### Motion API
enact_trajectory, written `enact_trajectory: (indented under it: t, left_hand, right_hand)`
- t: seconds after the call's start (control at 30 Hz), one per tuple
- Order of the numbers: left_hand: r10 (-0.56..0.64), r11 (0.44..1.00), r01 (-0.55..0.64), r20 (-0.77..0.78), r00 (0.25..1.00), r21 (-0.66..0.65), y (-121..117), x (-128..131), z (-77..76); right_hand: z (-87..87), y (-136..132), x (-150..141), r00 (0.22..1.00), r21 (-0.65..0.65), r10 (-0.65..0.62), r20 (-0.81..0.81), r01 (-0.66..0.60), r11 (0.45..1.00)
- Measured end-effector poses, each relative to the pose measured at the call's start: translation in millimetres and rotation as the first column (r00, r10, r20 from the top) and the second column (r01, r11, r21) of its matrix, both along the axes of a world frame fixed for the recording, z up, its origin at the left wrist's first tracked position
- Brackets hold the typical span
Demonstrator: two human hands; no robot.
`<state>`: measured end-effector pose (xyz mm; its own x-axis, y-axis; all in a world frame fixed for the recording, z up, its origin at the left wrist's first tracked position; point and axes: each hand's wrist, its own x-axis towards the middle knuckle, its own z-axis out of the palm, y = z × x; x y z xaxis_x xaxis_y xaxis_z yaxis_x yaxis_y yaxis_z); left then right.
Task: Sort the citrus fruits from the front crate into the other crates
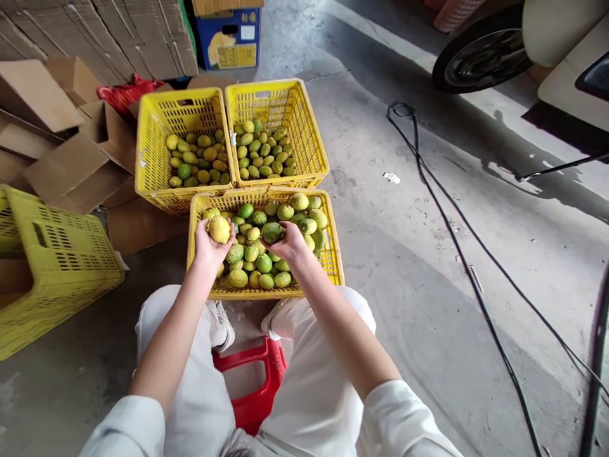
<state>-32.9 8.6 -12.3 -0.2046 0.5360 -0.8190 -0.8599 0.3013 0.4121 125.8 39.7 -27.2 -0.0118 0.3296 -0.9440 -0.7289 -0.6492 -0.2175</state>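
My left hand (208, 249) holds a yellow lemon (219, 229) above the left part of the near yellow crate (338, 266). In my right hand (291, 243) is a dark green lemon (272, 233), gripped from its right side. Below both hands, the near crate holds many green and yellow lemons (265, 263), some with rough, blotched skin. Behind it stand two more yellow crates side by side. The far left crate (155, 149) contains mostly yellowish lemons (203, 141); the far right crate (311, 136) contains greener ones (261, 151).
Another yellow crate (71, 254) lies at the left, near opened cardboard boxes (76, 165) and a red plastic bag (126, 92). A blue carton (228, 41) stands behind. A red stool (259, 403) is beneath me. Black cable (469, 273) crosses the floor at right, near a vehicle wheel (483, 54).
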Motion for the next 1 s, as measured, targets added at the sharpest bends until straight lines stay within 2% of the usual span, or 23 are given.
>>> enact_trajectory:
  t: [0.13, 0.3, 0.6, 0.83, 0.93, 1.0]
  left_hand:
    - [0.05, 0.998, -0.049, 0.042, 0.998, -0.025, -2.7, -3.7, 7.9]
    - [0.087, 0.996, -0.086, 0.065, 0.994, -0.024, -6.1, -7.3, 9.3]
    - [0.183, 0.983, -0.181, 0.089, 0.979, -0.038, -6.5, -16.3, 11.3]
    - [0.242, 0.969, -0.236, 0.088, 0.966, -0.07, -6.5, -24.0, 16.1]
    - [0.249, 0.968, -0.245, 0.084, 0.965, -0.057, -6.3, -27.2, 17.6]
    - [0.25, 0.968, -0.247, 0.077, 0.965, -0.046, -5.8, -28.5, 17.7]
  right_hand:
    - [-0.9, 0.4, -23.5, 0.999, 0.02, 0.022, -0.029, -0.021, 1.0]
    - [-2.2, 7.2, -49.9, 0.997, 0.051, 0.027, -0.079, -0.023, 0.998]
    - [-9.3, 8.7, -70.9, 0.993, 0.098, 0.103, -0.062, -0.096, 0.991]
    - [1.7, 14.7, -93.5, 0.991, 0.101, 0.116, -0.07, -0.109, 0.989]
    - [8.6, 17.1, -96.7, 0.987, 0.252, 0.09, -0.13, -0.055, 0.966]
    - [12.4, 17.9, -95.9, 0.977, 0.437, 0.049, -0.207, 0.047, 0.898]
